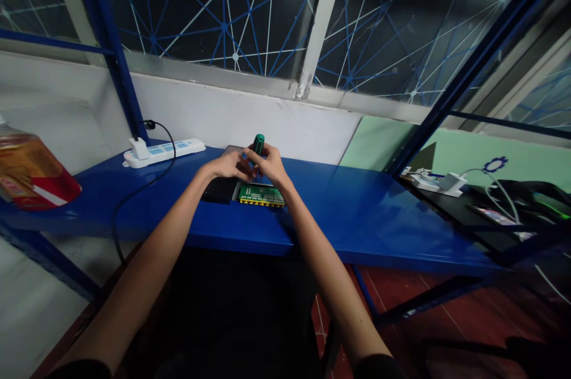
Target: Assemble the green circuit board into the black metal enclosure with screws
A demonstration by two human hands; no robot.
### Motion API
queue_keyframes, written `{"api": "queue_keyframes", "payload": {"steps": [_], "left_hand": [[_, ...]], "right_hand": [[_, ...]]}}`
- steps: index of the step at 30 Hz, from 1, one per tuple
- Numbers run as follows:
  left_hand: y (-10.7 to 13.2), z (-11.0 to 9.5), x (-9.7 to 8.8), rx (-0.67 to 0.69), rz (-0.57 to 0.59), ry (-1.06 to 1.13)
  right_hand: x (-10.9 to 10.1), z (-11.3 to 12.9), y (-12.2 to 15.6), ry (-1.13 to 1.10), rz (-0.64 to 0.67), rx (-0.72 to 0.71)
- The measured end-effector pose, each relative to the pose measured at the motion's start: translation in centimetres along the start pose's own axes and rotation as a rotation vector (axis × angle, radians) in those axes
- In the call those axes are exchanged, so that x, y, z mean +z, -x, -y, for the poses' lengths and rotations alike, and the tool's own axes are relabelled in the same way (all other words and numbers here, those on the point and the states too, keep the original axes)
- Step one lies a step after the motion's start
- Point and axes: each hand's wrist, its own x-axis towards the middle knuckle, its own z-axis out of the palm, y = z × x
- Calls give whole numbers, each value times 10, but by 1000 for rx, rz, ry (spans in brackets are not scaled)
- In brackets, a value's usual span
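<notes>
A green circuit board with a yellow front edge lies on the blue shelf, partly over a black case. My right hand is wrapped round a screwdriver with a green handle, held upright over the board. My left hand is closed beside it, its fingers meeting the right hand at the screwdriver's shaft; the shaft and tip are hidden by both hands.
A white power strip with a plug and black cable lies at the back left of the shelf. A red and orange packet sits at the far left. Chargers, cables and dark devices crowd the bench at right.
</notes>
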Motion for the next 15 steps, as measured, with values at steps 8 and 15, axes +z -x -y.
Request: {"api": "queue_keyframes", "payload": {"steps": [8, 15], "left_hand": [[-1, 1, -1, -18, -30, -61], [-1, 0, -1, 16, 24, -68]], "right_hand": [[-1, -2, -1, -6, -6, -48], [0, -2, -2, 4, -9, -49]]}}
